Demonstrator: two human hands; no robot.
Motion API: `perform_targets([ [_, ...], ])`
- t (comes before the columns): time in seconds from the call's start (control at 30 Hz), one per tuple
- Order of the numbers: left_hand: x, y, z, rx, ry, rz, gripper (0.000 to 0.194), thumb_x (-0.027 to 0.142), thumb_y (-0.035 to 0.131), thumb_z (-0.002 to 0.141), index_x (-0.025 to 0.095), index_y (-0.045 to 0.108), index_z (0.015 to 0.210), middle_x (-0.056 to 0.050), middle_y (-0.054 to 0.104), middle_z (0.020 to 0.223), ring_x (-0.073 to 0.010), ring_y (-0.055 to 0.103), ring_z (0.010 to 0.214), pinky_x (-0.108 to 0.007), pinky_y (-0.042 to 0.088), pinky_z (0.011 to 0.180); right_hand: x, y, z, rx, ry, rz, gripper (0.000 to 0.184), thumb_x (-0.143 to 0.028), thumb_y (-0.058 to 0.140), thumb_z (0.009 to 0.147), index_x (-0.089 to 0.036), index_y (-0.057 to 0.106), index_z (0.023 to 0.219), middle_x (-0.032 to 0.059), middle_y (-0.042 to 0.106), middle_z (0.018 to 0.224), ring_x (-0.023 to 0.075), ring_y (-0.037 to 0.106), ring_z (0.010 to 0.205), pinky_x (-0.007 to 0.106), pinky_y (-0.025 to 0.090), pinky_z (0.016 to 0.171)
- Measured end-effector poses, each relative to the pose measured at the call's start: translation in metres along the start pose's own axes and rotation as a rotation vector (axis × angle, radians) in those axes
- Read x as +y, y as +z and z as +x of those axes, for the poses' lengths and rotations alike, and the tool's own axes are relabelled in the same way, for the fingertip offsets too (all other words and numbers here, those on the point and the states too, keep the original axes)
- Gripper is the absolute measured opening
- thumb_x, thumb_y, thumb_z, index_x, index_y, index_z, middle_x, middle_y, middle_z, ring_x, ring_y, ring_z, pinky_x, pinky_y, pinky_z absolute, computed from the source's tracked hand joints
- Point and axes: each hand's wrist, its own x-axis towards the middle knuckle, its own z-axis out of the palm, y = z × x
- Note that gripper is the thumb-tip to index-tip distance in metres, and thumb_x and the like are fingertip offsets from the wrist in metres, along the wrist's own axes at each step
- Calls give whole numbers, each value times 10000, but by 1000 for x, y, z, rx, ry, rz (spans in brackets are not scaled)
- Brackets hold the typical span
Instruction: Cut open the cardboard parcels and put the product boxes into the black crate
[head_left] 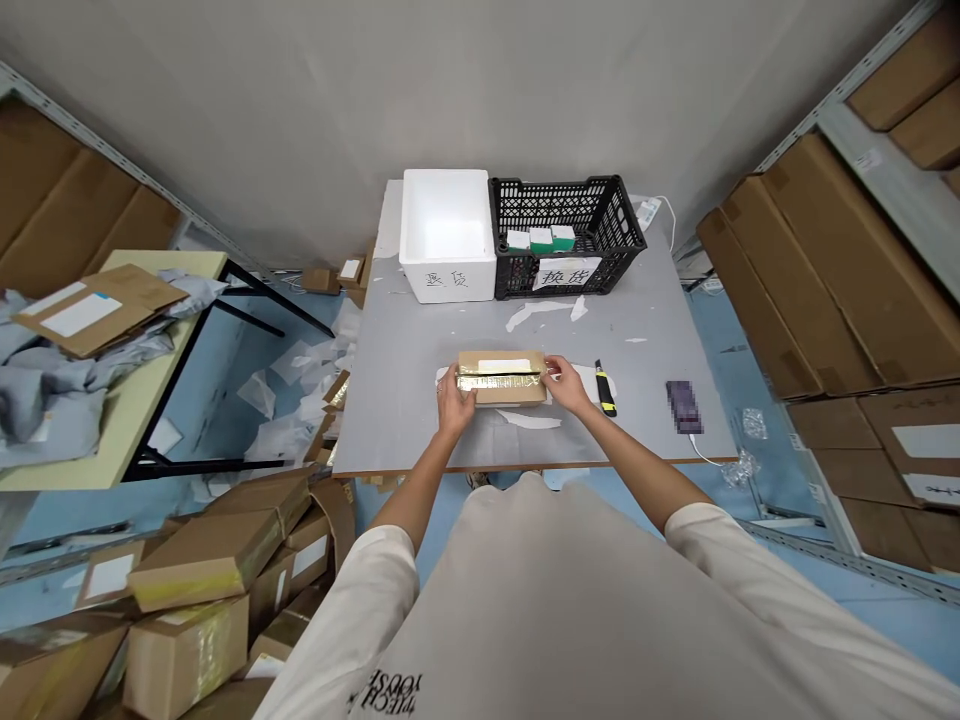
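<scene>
A small cardboard box [491, 396] with shiny tape and a white label lies on the grey table [405, 400]. A dark slit runs along its taped top. My left hand [454, 402] is closed around the box's left end, thumb on the near side. At the right end, my right hand [566, 384] grips the upper corner with its fingertips. Just right of that hand lies a black and yellow utility knife [605, 390], over the end of a white sheet that is partly hidden beneath the box.
Behind the box stand a white foam box [448, 275] and a black plastic crate [630, 240] holding several green-white small boxes [562, 238]. A phone [684, 407] with a cable lies at the right. Cartons [202, 560] are heaped on the floor at left.
</scene>
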Motion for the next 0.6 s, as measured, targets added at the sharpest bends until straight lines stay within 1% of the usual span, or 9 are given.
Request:
perform_targets([
  [0.1,-1,-2,-1,2,-14,-59,795,497,614,945,223,265,1604,-183,446,1558,-371,446,1432,-548,394,1173,-7,2,10,83,62,149,473,-400,626,842,-225,543,1274,122,676,1199,241,663,1037,447,545,974],
  [0.17,-2,-2,-2,18,-31,-112,843,519,624,941,218,223,1618,-194,442,1550,-359,482,1403,-526,433,1143,-13,3,19,120,47,205,500,-426,609,860,-220,512,1306,137,675,1211,245,664,1086,455,538,1005],
  [0.2,-2,-2,-3,22,-36,-131,857,526,627,940,213,212,1621,-198,456,1535,-353,495,1391,-519,443,1135,-16,2,24,115,17,202,489,-434,587,879,-220,513,1312,145,667,1248,249,661,1117,460,531,1024],
  [0.27,-4,-2,-5,16,-30,-142,833,527,624,945,205,239,1610,-196,493,1502,-347,497,1392,-517,435,1144,-20,2,33,47,-78,116,442,-433,523,926,-227,550,1316,149,624,1376,262,626,1225,470,503,1073],
  [0.37,-7,-1,-6,-7,5,-113,712,509,597,966,202,347,1558,-186,514,1493,-344,464,1425,-522,402,1176,-19,2,47,-131,-197,-166,474,-404,446,977,-218,589,1388,120,514,1560,295,467,1441,496,397,1190],
  [0.4,-8,-2,-6,-10,11,-102,677,502,586,973,200,372,1541,-185,510,1498,-341,457,1431,-520,401,1177,-17,2,52,-185,-202,-265,507,-398,431,986,-203,578,1431,118,491,1588,307,418,1481,509,353,1221],
  [0.47,-8,-2,-6,-17,15,-79,613,487,565,986,200,417,1506,-180,511,1498,-334,453,1433,-511,407,1171,-13,3,60,-280,-169,-415,564,-401,411,1000,-172,541,1498,126,490,1595,329,395,1497,527,306,1247],
  [0.53,-8,-3,-5,-31,13,-54,563,466,563,987,204,454,1473,-175,521,1490,-327,466,1420,-497,421,1152,-9,4,66,-351,-133,-480,585,-420,386,1016,-160,531,1520,127,519,1574,335,423,1479,518,319,1240],
  [0.6,-5,-5,-4,-43,2,-12,536,433,575,977,210,473,1455,-170,543,1472,-328,492,1395,-500,423,1133,-7,3,71,-386,-122,-485,597,-450,358,1033,-153,539,1519,128,539,1558,331,446,1464,491,343,1228],
])
